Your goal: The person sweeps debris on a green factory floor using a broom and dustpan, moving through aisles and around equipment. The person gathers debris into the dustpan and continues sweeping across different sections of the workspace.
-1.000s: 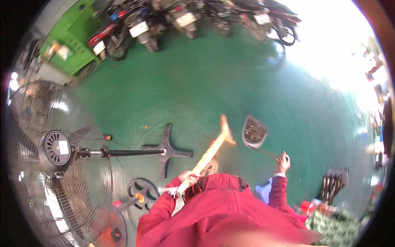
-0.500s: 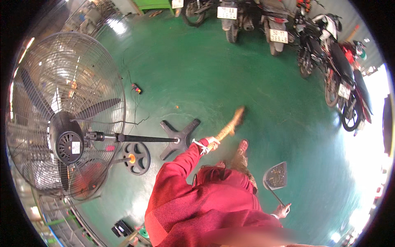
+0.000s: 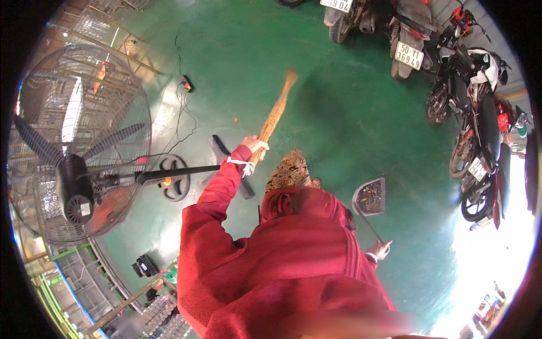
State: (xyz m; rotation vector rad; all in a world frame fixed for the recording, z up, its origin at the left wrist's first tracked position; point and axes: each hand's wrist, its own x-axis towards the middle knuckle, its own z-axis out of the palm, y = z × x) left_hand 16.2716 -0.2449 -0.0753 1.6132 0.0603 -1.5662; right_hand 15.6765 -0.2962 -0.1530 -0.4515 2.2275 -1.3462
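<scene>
My left hand (image 3: 256, 146) is wrapped round the handle of a straw hand broom (image 3: 276, 112), its bristle end pointing forward over the green floor and blurred at the tip. A white cord hangs at that wrist. Low on the right, my right hand (image 3: 379, 248) grips the thin handle of a long-handled dustpan (image 3: 370, 196). Bits of litter lie in the pan, which is at floor level beside my right leg. A small orange-brown scrap (image 3: 236, 120) is on the floor left of the broom.
A large pedestal fan (image 3: 73, 186) stands at left, its cross-shaped base (image 3: 217, 148) near my left arm. A cable with a socket block (image 3: 187, 84) trails beyond it. Parked motorbikes (image 3: 480, 113) line the far right. A black box (image 3: 145, 265) sits at lower left.
The broom has swung forward and left, its tip now farther out. The dustpan appears a little higher and farther left in view. The view has shifted, and both hands still hold their tools.
</scene>
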